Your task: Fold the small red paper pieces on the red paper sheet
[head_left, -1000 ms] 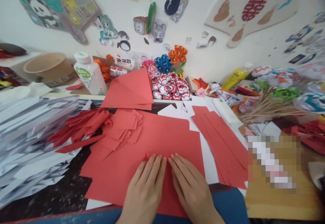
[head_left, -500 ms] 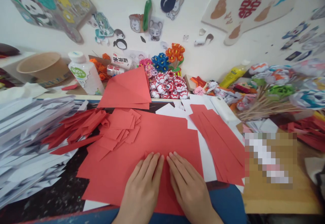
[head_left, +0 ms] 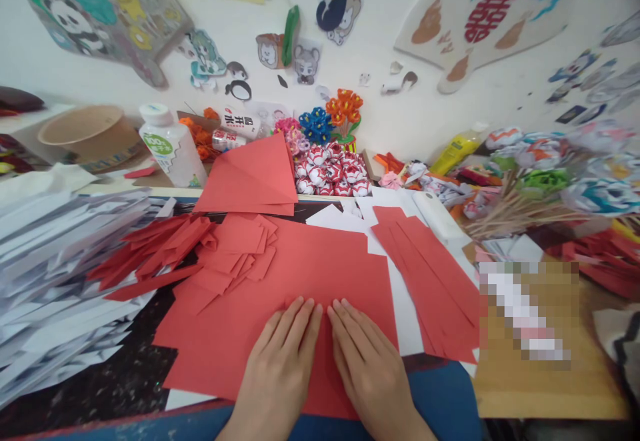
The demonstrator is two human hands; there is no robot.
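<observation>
Both my hands lie side by side, palms down, over the large red paper sheets (head_left: 345, 261) at the near middle. The fingers of my left hand (head_left: 283, 354) are pressed together, tips pointing away from me, on a small piece of red paper (head_left: 289, 302) whose edge just shows. My right hand (head_left: 370, 354) mirrors it, its fingertips a small gap from the left ones. Both thumbs and most of the small piece are hidden. Small red paper squares (head_left: 240, 247) lie in a loose pile beyond my left hand.
At left are heaped white paper strips (head_left: 55, 281) and folded red strips (head_left: 165, 247). Long red strips (head_left: 425, 281) lie at right on white paper (head_left: 403, 314). Behind stand a bottle (head_left: 170, 147), red-and-white paper flowers (head_left: 333, 171) and a standing red sheet (head_left: 250, 181). A wooden surface (head_left: 545, 387) is at far right.
The view has shifted very slightly. Both hands stay in nearly the same place on the red paper, and nothing else has visibly moved.
</observation>
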